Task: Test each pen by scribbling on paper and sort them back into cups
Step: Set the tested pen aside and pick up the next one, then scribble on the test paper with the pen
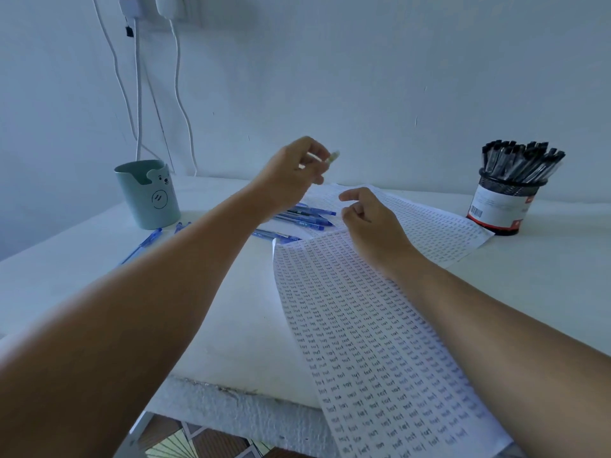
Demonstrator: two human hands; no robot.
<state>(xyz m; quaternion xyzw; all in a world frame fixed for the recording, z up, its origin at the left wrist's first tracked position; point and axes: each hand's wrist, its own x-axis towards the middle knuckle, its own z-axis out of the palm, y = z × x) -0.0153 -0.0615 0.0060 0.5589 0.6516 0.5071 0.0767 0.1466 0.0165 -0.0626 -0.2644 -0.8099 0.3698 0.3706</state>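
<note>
The left hand (291, 170) is up in the air, pinching a blurry pen (325, 159). Below it lie blue pens (307, 216). The right hand (370, 223) rests loosely curled on the paper (363, 325), holding nothing.

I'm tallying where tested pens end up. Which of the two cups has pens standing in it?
The black mesh cup at the far right, packed with black pens. The green bear cup at the left shows none; blue pens lie on the table beside it.
</note>
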